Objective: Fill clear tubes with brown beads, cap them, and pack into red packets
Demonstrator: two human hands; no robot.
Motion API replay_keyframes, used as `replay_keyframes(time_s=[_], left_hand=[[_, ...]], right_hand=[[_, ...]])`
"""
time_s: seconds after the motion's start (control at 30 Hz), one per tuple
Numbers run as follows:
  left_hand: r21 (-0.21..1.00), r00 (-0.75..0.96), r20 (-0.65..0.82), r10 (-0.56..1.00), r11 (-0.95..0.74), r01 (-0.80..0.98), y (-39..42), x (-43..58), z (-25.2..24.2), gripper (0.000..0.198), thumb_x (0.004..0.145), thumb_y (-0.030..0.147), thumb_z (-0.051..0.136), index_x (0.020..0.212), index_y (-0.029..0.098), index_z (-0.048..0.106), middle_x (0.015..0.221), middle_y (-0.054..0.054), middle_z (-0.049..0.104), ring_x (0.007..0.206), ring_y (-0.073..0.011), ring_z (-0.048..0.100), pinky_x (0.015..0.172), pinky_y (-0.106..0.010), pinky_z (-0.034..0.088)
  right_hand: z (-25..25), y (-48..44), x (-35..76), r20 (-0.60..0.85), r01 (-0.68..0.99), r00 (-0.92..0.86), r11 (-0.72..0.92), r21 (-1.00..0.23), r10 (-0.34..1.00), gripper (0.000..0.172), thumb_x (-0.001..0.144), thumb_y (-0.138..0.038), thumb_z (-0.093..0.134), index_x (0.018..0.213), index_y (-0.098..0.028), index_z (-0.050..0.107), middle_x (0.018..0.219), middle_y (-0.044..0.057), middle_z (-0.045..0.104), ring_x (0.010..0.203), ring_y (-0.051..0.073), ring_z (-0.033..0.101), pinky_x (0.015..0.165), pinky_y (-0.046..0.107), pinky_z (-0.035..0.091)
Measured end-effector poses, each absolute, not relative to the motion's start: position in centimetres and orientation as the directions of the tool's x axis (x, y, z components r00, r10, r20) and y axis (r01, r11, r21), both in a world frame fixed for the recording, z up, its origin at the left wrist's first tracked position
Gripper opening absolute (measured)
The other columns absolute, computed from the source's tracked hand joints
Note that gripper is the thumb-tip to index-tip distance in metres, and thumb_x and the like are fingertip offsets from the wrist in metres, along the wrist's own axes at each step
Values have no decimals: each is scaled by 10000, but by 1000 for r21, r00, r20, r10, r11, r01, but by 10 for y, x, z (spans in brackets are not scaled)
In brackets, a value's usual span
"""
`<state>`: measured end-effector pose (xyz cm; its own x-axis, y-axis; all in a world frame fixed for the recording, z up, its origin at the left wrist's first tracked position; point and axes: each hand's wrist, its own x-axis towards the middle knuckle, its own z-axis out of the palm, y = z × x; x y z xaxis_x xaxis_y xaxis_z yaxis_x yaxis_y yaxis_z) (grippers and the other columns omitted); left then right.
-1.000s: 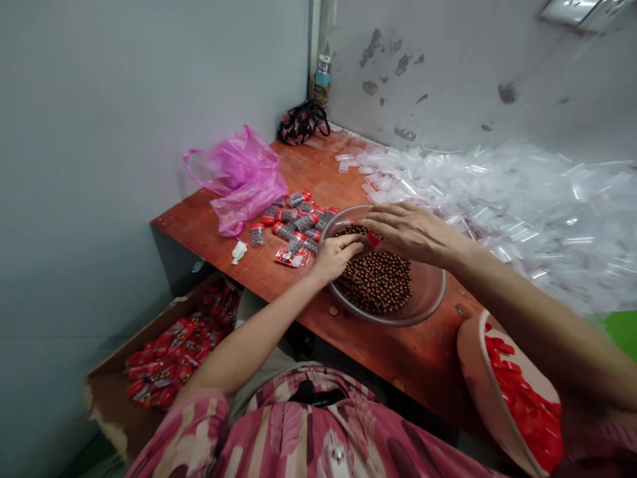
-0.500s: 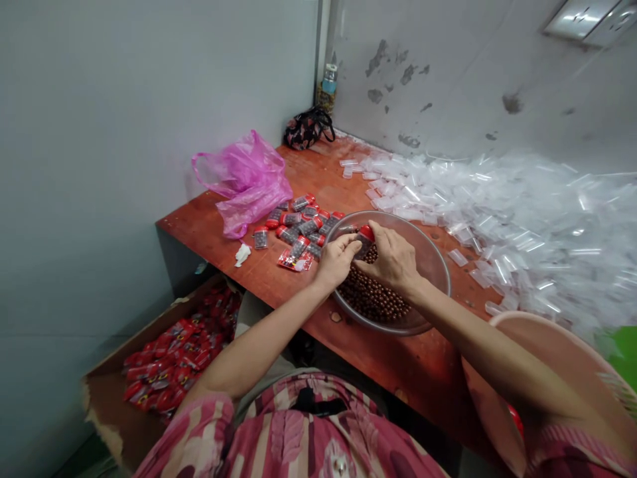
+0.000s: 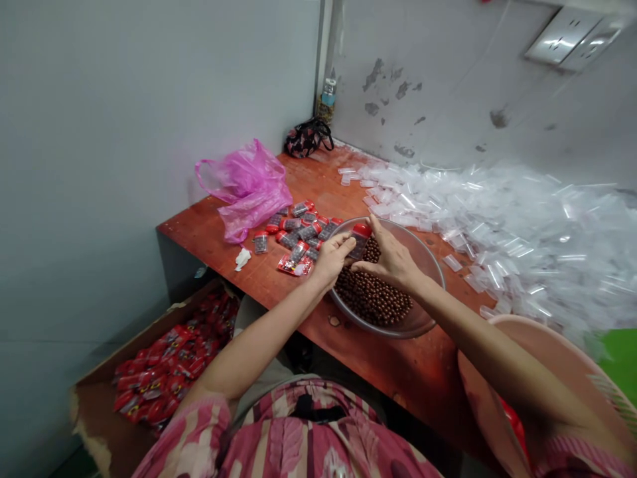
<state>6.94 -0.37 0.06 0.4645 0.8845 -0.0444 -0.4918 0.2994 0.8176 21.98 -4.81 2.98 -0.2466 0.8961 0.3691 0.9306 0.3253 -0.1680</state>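
The tabletop (image 3: 318, 180) carries work at several stages. Along its far right lies the largest share, a broad heap of clear containers (image 3: 517, 229), apparently unfilled, so much seems left. At near left, a cardboard box (image 3: 92, 425) holds many red packets (image 3: 162, 372), which look finished. In the middle, the bowl (image 3: 425, 259) has a good supply of brown balls (image 3: 378, 302). Left of it lies a small cluster of red-capped containers (image 3: 308, 230), dark inside and seemingly filled.

One more capped container (image 3: 359, 245) is over the bowl's far left part, pinched between the left hand's (image 3: 331, 260) thumb and fingers; it looks nearly done. The right hand (image 3: 393, 255) is spread wide beside it, gripping nothing visible; whether it touches the cap is unclear.

The right arm and the near right tub's (image 3: 557, 345) wall hide most of its red contents. The held container's lower end is covered, and the heap's right side is cut off.
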Motion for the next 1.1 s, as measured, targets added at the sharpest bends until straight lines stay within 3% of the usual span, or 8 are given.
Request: replay_keyframes(time_s=[0.13, 0.33, 0.47, 0.53, 0.7, 0.8, 0.97, 1.1], left_hand=[[804, 479, -77, 875, 338, -489, -6, 66, 5, 243, 722, 295, 690, 906, 149, 626, 796, -7, 677, 663, -103, 632, 622, -220, 524], [761, 516, -97, 851, 398, -512, -3, 65, 4, 268, 778, 357, 666, 940, 157, 591, 850, -30, 678, 703, -130, 672, 644, -248, 554], [682, 570, -161, 805, 509, -526, 1, 59, 12, 433, 759, 567, 621, 819, 141, 573, 685, -14, 626, 613, -136, 655, 624, -270, 558], [644, 596, -184, 782, 554, -527, 3, 52, 18, 514, 723, 661, 590, 728, 150, 536, 576, 22, 541, 542, -124, 621, 616, -284, 560], [668, 634, -179, 752, 566, -483, 5, 32, 28, 551, 688, 713, 556, 611, 181, 434, 501, 55, 403, 473, -92, 518, 578, -283, 545], [690, 560, -195, 805, 519, -505, 6, 23, 27, 518, 692, 667, 562, 580, 184, 412, 488, 62, 359, 424, -58, 423, 469, -211, 459], [782, 355, -224, 908, 385, -490, 10, 5, 13, 514, 705, 671, 497, 553, 196, 370, 485, 61, 319, 404, -54, 349, 416, -194, 355], [978, 238, -64, 969, 108, -180, 16, -12, -14, 434, 713, 576, 548, 575, 196, 389, 524, 54, 357, 464, -80, 407, 500, -226, 389]], right_hand=[[36, -69, 227, 364, 920, -236, 327, -214, 901, 970, 767, -628, 572, 1489, -159, 124, 1467, 220, 344, 1329, 335, 389, 1016, 514, 417], [18, -149, 211, 260, 896, -405, 437, -76, 877, 758, 807, -623, 523, 1388, -162, 366, 1250, 185, 592, 1127, 290, 590, 875, 428, 524], [-9, -173, 206, 168, 890, -454, 452, 50, 875, 360, 905, -349, 491, 1212, -171, 548, 1180, 131, 651, 965, 233, 660, 760, 356, 541], [-16, -169, 214, 147, 879, -476, 466, 99, 867, 291, 894, -178, 455, 1155, -173, 583, 1149, 104, 670, 915, 208, 668, 729, 329, 528], [-13, -126, 244, 98, 897, -430, 412, 160, 898, 198, 882, -223, 493, 1015, -198, 638, 881, 68, 719, 729, 186, 664, 588, 274, 438], [-5, -90, 251, -1, 915, -375, 370, 163, 927, 221, 912, -309, 457, 986, -213, 642, 807, 57, 710, 700, 182, 653, 534, 252, 360], [2, -33, 259, -35, 934, -293, 293, 205, 956, 340, 940, -418, 377, 1008, -201, 630, 937, 88, 717, 788, 199, 644, 545, 262, 315], [0, 10, 270, -25, 942, -250, 249, 223, 968, 408, 939, -458, 344, 1013, -167, 620, 960, 128, 703, 795, 222, 630, 575, 277, 327]])
